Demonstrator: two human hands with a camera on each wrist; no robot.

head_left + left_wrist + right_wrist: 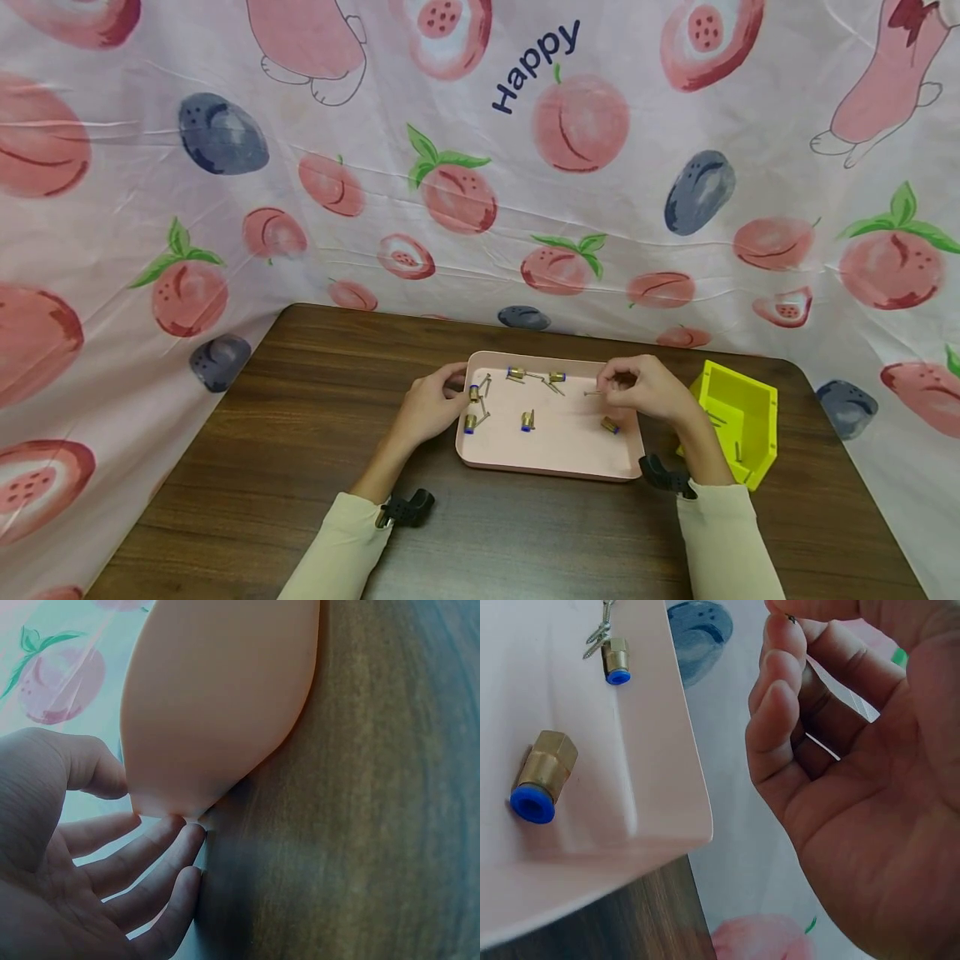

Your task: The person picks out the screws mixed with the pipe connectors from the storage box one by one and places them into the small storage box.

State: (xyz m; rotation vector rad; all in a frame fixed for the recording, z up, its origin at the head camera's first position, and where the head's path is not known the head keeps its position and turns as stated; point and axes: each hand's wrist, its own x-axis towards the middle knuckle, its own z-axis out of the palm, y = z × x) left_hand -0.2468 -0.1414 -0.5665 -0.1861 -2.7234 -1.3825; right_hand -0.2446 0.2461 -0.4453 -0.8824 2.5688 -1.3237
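Note:
A shallow pink tray (555,467) lies on the table, holding several brass fittings with blue collars, such as one fitting (546,777) near the tray's edge, and several small screws (483,406). My left hand (432,406) holds the tray's left side. In the left wrist view, the thumb (101,774) is at the rim and the fingertips (191,836) touch the outer wall. Over the right part of the tray, my right hand (641,388) pinches a small screw (592,392) between thumb and forefinger. Only the screw's dark tip shows in the right wrist view.
A yellow open bin (762,422) stands just right of the tray, near my right wrist, with a few screws (737,452) inside. The dark wood table (315,400) meets a fruit-printed cloth (457,275) at its back and sides.

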